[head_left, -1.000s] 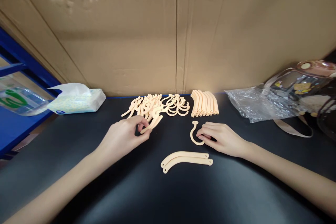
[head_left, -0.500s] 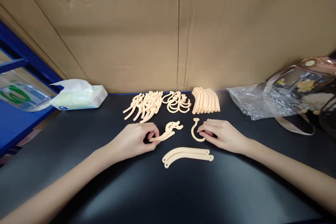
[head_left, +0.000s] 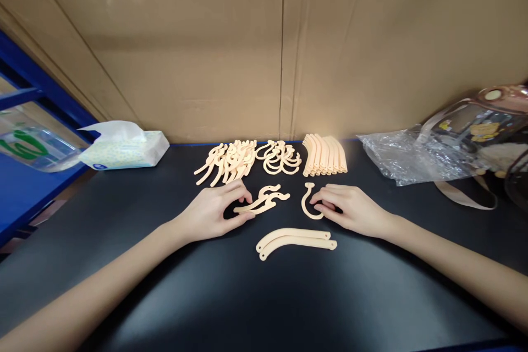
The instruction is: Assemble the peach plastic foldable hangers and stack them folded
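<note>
Two beige, wavy hook-ended pieces [head_left: 264, 202] lie side by side on the black table. My left hand [head_left: 216, 210] is open around their left ends, thumb and fingers apart. A beige C-shaped hook piece [head_left: 306, 206] lies to their right, with its lower end at the fingertips of my right hand [head_left: 350, 209]. That hand is closed on it, and the fingers partly hide that end. Nearer to me, two long curved beige bars [head_left: 295, 242] with holes at their ends rest against each other.
Along the back lie a pile of wavy pieces [head_left: 229, 160], a heap of C-shaped pieces [head_left: 280, 159] and a row of curved bars [head_left: 325, 155]. A tissue pack [head_left: 126, 148] sits left. Clear plastic wrap [head_left: 406, 159] and a transparent bag [head_left: 478, 126] lie right. Cardboard [head_left: 185, 66] stands behind.
My left hand has let go of the wavy pieces and its fingers have spread. Those two pieces now lie further apart. My right hand stays at the C-shaped piece.
</note>
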### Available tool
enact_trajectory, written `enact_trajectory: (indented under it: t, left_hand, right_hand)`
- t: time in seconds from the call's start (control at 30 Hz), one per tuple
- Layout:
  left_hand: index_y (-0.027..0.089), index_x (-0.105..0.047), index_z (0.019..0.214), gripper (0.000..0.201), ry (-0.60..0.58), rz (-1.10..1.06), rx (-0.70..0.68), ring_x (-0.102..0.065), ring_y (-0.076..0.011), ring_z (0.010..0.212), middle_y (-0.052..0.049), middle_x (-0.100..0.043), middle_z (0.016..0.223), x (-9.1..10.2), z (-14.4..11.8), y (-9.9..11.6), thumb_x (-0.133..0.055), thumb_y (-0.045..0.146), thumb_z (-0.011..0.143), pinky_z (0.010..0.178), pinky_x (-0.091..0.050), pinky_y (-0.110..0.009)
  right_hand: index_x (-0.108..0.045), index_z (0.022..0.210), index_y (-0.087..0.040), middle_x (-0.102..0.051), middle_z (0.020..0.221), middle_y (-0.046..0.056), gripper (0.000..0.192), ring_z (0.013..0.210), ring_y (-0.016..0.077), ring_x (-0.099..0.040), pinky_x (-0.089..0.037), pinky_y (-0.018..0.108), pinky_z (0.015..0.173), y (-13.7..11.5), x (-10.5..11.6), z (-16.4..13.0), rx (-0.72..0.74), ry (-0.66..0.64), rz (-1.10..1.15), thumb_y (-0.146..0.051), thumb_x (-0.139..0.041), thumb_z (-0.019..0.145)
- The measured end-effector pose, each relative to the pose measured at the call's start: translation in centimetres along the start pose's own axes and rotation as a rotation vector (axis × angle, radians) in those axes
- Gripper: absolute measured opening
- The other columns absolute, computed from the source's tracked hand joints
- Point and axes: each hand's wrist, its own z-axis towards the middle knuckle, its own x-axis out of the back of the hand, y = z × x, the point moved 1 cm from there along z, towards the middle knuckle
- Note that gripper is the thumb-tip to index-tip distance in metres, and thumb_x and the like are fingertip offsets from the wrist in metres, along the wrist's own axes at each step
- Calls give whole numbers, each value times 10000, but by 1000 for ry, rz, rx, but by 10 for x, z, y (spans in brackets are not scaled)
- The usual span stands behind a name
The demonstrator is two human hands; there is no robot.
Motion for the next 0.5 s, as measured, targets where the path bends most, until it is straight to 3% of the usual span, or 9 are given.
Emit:
enact_trajectory:
  t: [0.23, 0.4, 0.5]
  left_hand:
    - [190, -580, 865, 158, 66, 7, 17, -555, -109, 727, -2, -602, 858, -4, 1, 5, -459, 278, 912, 653, -397, -206]
    - [192, -602, 874, 159, 154, -35, 86, -452, -93, 597, 13, -592, 790, -3, 1, 6, -503, 312, 906, 584, -363, -212]
    - [190, -606, 884, 154, 135, -61, 44, -482, -96, 636, 1, -611, 839, -2, 0, 6, -507, 304, 913, 614, -379, -213]
  right_hand:
    - [-618, 972, -174, -560, 695, 5, 180, 644, 130, -545, -408, 230, 619, -1, 1, -1, -2, 2, 9, -221, -445, 949]
    - [-617, 980, -176, -574, 703, 12, 198, 641, 134, -549, -418, 236, 613, -1, 1, 0, -9, -3, 3, -232, -429, 953]
    - [-618, 979, -176, -577, 703, 13, 207, 634, 133, -549, -417, 235, 606, -2, 2, 0, -12, -4, 0, -237, -421, 956]
